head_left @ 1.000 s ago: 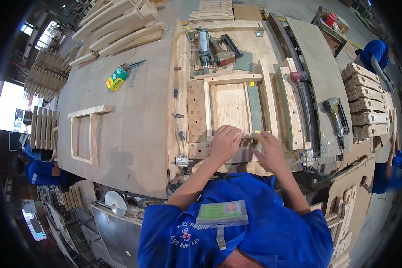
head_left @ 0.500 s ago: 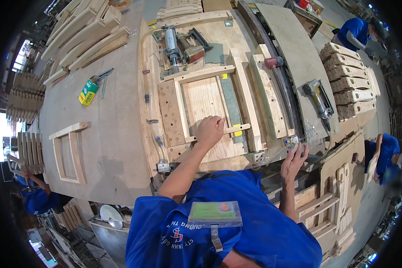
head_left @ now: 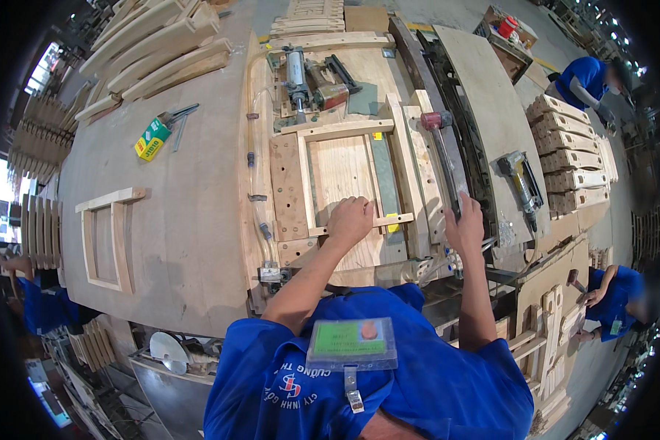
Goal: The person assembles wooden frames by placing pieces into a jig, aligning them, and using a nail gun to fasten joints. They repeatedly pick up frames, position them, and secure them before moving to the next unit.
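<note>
My left hand point(head_left: 350, 220) is closed over a short drilled wooden rail point(head_left: 394, 219), which lies across the near end of a rectangular wooden frame point(head_left: 310, 180). That frame sits in a wooden jig, beside a long upright-side batten point(head_left: 405, 158). My right hand point(head_left: 465, 226) is closed round the lower end of the handle of a mallet point(head_left: 435, 120) with a dark red head. The mallet's head points away from me, over a drilled wooden block point(head_left: 422, 172) on the jig's right. My fingers hide part of the rail and the handle's end.
A pneumatic cylinder point(head_left: 295, 77) is at the jig's far end. A nail gun point(head_left: 519, 187) lies at right. On the left board are a small wooden frame point(head_left: 123, 249) and a green-yellow box point(head_left: 152, 139). Stacked wooden parts point(head_left: 568, 150) and a co-worker point(head_left: 585, 81) are farther right.
My right hand has moved forward and closed on the mallet handle, and the mallet has shifted left off the dark rail. My left hand stays on the short rail.
</note>
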{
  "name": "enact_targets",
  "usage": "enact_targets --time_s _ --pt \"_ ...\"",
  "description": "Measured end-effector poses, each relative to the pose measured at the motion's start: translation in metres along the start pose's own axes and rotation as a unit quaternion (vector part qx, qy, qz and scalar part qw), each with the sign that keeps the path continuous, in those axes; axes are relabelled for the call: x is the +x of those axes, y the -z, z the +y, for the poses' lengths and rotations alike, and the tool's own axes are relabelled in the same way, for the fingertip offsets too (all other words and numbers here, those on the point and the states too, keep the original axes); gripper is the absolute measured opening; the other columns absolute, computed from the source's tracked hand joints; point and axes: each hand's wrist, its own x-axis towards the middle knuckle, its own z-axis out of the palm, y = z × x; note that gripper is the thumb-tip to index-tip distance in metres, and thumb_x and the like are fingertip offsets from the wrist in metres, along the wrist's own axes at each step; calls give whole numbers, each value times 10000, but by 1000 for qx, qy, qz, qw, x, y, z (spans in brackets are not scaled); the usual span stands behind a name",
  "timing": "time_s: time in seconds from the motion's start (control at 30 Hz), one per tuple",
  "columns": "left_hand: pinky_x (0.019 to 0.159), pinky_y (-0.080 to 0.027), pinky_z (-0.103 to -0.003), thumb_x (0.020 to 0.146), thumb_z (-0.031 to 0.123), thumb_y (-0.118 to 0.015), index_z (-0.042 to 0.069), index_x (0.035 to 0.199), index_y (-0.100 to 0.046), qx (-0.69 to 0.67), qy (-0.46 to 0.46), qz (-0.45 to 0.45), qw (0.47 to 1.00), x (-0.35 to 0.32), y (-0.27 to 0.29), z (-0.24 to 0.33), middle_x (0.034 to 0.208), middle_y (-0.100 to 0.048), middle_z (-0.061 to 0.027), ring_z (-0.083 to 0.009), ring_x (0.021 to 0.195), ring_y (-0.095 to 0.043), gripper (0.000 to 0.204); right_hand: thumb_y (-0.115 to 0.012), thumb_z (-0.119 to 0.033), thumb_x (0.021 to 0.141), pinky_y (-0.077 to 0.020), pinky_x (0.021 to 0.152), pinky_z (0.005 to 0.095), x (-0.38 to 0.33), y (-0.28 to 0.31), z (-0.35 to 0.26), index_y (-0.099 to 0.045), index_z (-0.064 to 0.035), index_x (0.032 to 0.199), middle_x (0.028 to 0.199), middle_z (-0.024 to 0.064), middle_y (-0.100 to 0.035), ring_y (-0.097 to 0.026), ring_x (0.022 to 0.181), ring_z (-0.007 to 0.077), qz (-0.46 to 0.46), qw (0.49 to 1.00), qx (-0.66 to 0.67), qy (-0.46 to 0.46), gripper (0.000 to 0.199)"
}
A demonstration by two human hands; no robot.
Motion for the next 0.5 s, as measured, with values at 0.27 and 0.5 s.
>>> enact_targets --time_s 0.27,0.5 --pt "840 -567 -503 1011 269 -601 25 939 -751 3 -17 24 1000 -2 3 1 906 -736 -193 -381 911 -706 295 -709 -209 928 -533 953 527 78 -53 -5 -614 7 1364 1267 266 -647 -639 1140 445 -1 998 -28 -52 496" --pt "859 -573 -510 1008 283 -606 25 977 -747 0 -2 43 999 -5 1 -9 935 -738 -192 -377 942 -706 296 -629 -283 1070 -477 617 310 82 -26 -55 -634 43 1216 813 73 -645 -607 691 137 -116 931 312 -149 357"
